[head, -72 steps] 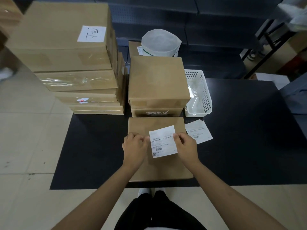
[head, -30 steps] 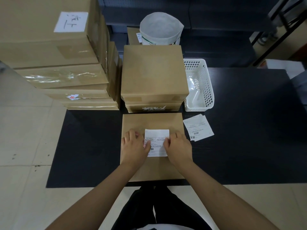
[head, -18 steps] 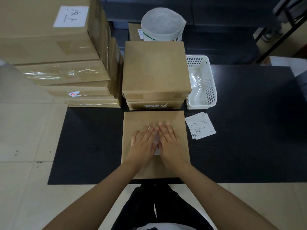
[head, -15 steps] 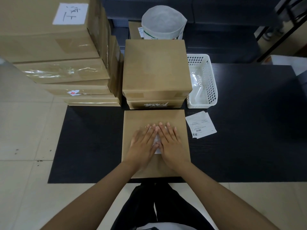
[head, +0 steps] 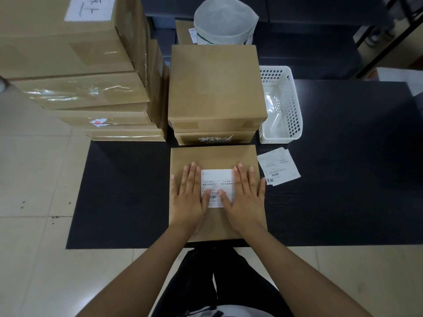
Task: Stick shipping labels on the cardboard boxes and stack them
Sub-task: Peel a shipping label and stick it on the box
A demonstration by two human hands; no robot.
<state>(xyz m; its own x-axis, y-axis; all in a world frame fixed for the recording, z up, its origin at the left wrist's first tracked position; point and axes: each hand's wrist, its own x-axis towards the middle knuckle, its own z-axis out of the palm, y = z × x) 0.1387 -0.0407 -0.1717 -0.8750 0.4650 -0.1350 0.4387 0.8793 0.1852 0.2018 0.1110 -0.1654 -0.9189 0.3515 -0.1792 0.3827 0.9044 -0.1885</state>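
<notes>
A flat cardboard box (head: 215,156) lies on the black table (head: 343,179) right in front of me. A white shipping label (head: 217,181) is flat on its top. My left hand (head: 190,197) rests palm down on the label's left edge, fingers spread. My right hand (head: 246,197) lies flat on its right edge, thumb on the label. Neither hand holds anything. Behind the box stands a stack of two plain cardboard boxes (head: 216,88). A small pile of loose labels (head: 278,167) lies to the right of the box.
A tall stack of large taped cartons (head: 75,65) rises at the left, partly beyond the table edge. A white perforated basket (head: 280,106) sits right of the middle stack. A white round bag (head: 225,21) stands behind. Tiled floor lies to the left.
The label went from held in the air to pressed on the box. My hands, together over the label half a second ago, have slid apart to its left and right edges.
</notes>
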